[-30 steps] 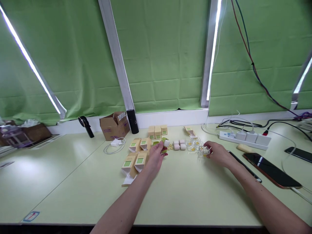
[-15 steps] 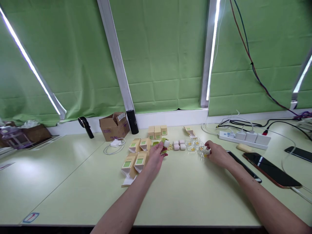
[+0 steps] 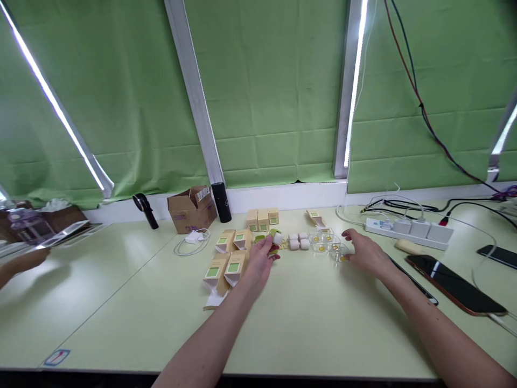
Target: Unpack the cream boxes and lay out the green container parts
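My left hand [image 3: 260,261] is closed on a small white piece with a green band [image 3: 277,238]; its exact kind is too small to make out. My right hand [image 3: 367,252] has thumb and index finger apart, beside a small clear cup [image 3: 337,251] at the near right of a group of clear cups [image 3: 322,238] with yellow spots in them. Between my hands stand several small pale pink and white caps [image 3: 299,241]. Open-ended kraft boxes with green labels [image 3: 215,268] lie left of my left hand. Smaller kraft boxes [image 3: 263,217] stand behind it.
A cardboard carton [image 3: 191,210], a black cylinder [image 3: 221,202] and a white charger [image 3: 194,237] are at the back left. On the right are phones [image 3: 454,281] and a power strip [image 3: 407,233] with cables. Another person's hand [image 3: 32,260] reaches in at far left.
My right thumb and index finger have spread apart and let go of the clear cup. Another person's hand has come in at the far left. My left hand keeps its hold.
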`<state>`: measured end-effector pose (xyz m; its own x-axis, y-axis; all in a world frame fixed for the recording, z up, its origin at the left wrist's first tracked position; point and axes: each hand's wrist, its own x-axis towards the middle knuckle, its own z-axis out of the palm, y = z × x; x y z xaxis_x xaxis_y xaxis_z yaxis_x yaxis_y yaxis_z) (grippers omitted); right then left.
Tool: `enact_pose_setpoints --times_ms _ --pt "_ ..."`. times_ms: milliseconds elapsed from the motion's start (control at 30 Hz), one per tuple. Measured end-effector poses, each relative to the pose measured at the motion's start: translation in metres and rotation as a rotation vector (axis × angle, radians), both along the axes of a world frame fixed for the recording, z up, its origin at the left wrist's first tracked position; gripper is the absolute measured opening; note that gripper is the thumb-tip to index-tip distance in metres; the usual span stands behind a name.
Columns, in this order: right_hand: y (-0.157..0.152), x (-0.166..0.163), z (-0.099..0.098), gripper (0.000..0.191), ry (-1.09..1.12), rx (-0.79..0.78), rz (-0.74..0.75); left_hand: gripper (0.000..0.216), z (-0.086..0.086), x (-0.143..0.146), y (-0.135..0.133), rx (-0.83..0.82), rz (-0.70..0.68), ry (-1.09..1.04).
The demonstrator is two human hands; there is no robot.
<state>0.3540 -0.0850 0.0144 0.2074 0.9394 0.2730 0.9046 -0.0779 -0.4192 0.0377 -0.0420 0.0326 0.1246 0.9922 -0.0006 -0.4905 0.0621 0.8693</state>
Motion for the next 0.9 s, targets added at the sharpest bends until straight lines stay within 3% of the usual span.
enact_pose_setpoints --times_ms 100,233,467,633,900 --pt "-0.005 -0.014 0.014 0.048 0.004 0.162 0.0 0.053 0.0 0.001 0.0 -0.012 -0.006 -0.015" --pt "-0.008 -0.05 0.028 0.046 0.131 0.334 0.216 0.055 0.0 0.002 0.0 -0.023 -0.014 -0.013" --pt "-0.001 -0.122 0.04 0.048 0.252 0.465 0.444 0.06 0.001 0.003 -0.003 -0.011 -0.065 0.019" --pt "0.005 -0.147 0.033 0.058 0.317 0.484 0.518 0.063 0.0 0.003 -0.004 0.01 -0.084 0.098" --pt "0.007 -0.151 0.013 0.051 0.54 0.339 0.557 0.069 0.003 0.005 -0.012 0.063 -0.138 0.259"
